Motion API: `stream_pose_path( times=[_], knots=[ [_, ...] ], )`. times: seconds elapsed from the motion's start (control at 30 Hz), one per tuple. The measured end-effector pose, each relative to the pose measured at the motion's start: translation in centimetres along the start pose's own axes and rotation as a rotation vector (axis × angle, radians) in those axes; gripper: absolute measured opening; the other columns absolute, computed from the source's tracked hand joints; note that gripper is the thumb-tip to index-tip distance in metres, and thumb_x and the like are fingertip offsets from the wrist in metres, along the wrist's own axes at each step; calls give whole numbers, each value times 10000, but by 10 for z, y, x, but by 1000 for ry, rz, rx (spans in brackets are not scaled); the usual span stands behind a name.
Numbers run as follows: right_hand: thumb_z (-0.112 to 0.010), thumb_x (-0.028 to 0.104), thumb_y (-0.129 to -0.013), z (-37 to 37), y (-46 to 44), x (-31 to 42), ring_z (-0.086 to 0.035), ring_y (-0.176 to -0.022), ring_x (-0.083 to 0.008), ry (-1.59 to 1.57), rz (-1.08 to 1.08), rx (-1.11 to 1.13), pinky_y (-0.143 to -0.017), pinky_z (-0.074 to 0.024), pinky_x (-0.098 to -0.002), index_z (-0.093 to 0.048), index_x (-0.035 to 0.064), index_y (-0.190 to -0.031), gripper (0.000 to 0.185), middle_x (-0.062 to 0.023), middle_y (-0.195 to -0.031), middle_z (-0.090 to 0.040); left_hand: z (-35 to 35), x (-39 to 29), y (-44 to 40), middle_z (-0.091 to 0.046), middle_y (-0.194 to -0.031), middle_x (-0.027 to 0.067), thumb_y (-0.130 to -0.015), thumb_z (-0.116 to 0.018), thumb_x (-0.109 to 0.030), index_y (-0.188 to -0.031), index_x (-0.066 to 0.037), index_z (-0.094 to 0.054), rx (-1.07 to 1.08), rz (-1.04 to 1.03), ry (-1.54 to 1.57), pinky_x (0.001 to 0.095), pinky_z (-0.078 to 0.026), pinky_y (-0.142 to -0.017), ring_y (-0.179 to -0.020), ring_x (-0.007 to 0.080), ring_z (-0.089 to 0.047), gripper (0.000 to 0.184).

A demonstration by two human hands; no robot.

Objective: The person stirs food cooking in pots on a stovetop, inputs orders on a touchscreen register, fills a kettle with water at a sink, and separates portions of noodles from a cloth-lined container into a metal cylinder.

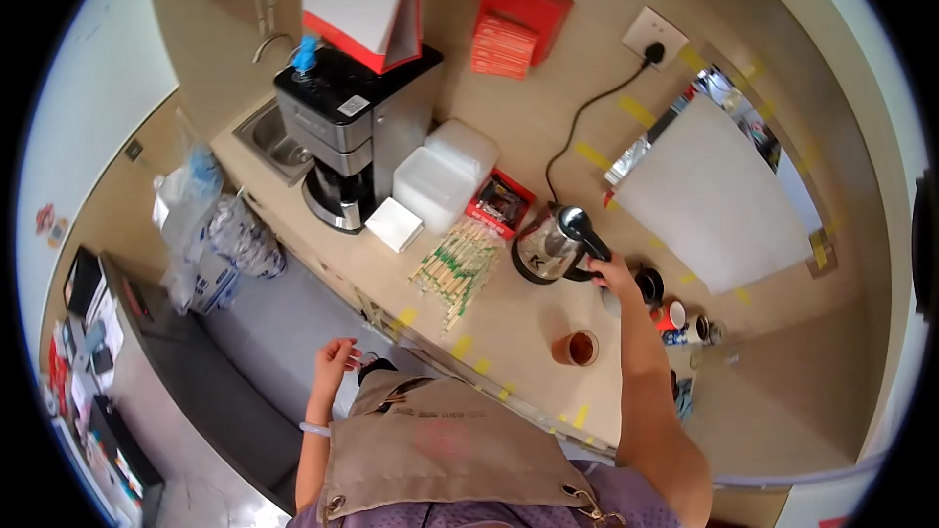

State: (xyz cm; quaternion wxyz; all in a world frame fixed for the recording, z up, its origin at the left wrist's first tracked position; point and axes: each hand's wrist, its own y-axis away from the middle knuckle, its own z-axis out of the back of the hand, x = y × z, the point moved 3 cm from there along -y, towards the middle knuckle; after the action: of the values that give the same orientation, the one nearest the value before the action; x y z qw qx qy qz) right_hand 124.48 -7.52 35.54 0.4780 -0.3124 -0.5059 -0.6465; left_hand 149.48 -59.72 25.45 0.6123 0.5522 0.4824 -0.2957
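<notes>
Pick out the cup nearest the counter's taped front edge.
The reddish-brown-looking glass, standing by itself in front of the kettle; the others, like the red cup, stand farther back by the right arm.

A beige counter [518, 337] on my remote feed carries a coffee machine [328, 122], white tubs [425, 186], wrapped sticks [452, 272], a red box [501, 203], a kettle [544, 249] and a glass of brown liquid [575, 348].
</notes>
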Motion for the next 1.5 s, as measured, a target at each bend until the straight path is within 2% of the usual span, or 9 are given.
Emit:
stream_pose_path(
  times=[0.2, 0.4, 0.47, 0.6, 0.83, 1.07, 1.27, 1.47, 1.5],
  knots=[
    [-666, 51, -660, -4, 69, 47, -476, -564, -75, -129, 217, -185, -444, -374, -186, -533, 43, -909, 283, 2, -751, -521, 22, -52, 2, -633, -752, 38, -842, -575, -123, -954, 0, -606, -114, -114, 4, 210, -446, -555, -633, 86, -568, 170],
    [-646, -30, -727, -77, 154, 113, -480, -601, -64, -361, 252, -131, -503, -399, -188, -543, 47, -938, 247, 12, -771, -516, -13, -197, -43, -610, -716, 54, -850, -588, -169, -844, 10, -652, 291, -228, -162, 229, -430, -563, -627, 97, -540, 191],
    [-661, 37, -769, -115, 178, 118, -482, -623, -59, -400, 208, -206, -510, -406, -202, -546, 38, -1024, 280, 13, -786, -519, -41, -261, -44, -581, -765, 63, -838, -586, -172, -928, -29, -652, 364, -898, -293, 280, -405, -654, -700, 158, -517, 182],
    [-664, 108, -784, -213, 218, 112, -544, -722, -59, -565, 139, -194, -597, -504, -215, -525, 46, -1096, 348, 13, -877, -558, -58, -326, -45, -504, -945, 72, -762, -643, -223, -1105, -66, -585, 472, -1360, -618, 344, -307, -786, -858, 224, -447, 381],
    [-670, 78, -769, -427, 229, 130, -518, -700, -62, -719, 7, -263, -606, -449, -205, -507, 36, -1146, 412, 6, -863, -568, 6, -305, -86, -526, -909, 54, -670, -694, -252, -974, -41, -606, 616, -1402, -777, 366, -326, -781, -879, 228, -478, 380],
    [-673, 102, -781, -583, 171, 149, -479, -686, -54, -773, 8, -188, -578, -392, -200, -517, 16, -1064, 334, 9, -835, -551, 117, -303, -157, -536, -886, 73, -621, -733, -250, -918, -23, -611, 499, -1219, -960, 364, -359, -753, -868, 262, -485, 393],
    [-666, 160, -795, -659, 129, 196, -475, -722, -62, -621, 103, -185, -632, -385, -205, -518, -5, -1007, 307, 3, -825, -542, 186, -317, -239, -533, -820, 114, -586, -755, -116, -838, -9, -613, 512, -892, -783, 374, -417, -716, -814, 302, -509, 308],
    [-648, 136, -803, -713, 33, 199, -507, -774, -72, -676, 177, -279, -643, -413, -220, -492, -1, -1073, 341, -21, -851, -556, 205, -370, -251, -511, -779, 85, -648, -674, -77, -857, -49, -594, 540, -1439, -932, 360, -420, -618, -698, 290, -517, 226],
    [-647, 128, -804, -723, 17, 190, -512, -800, -77, -713, 206, -299, -664, -418, -219, -486, -1, -1084, 348, -31, -877, -565, 213, -367, -252, -517, -769, 77, -668, -668, -92, -847, -60, -597, 838, -1464, -976, 357, -422, -604, -674, 286, -517, 195]
  ],
)
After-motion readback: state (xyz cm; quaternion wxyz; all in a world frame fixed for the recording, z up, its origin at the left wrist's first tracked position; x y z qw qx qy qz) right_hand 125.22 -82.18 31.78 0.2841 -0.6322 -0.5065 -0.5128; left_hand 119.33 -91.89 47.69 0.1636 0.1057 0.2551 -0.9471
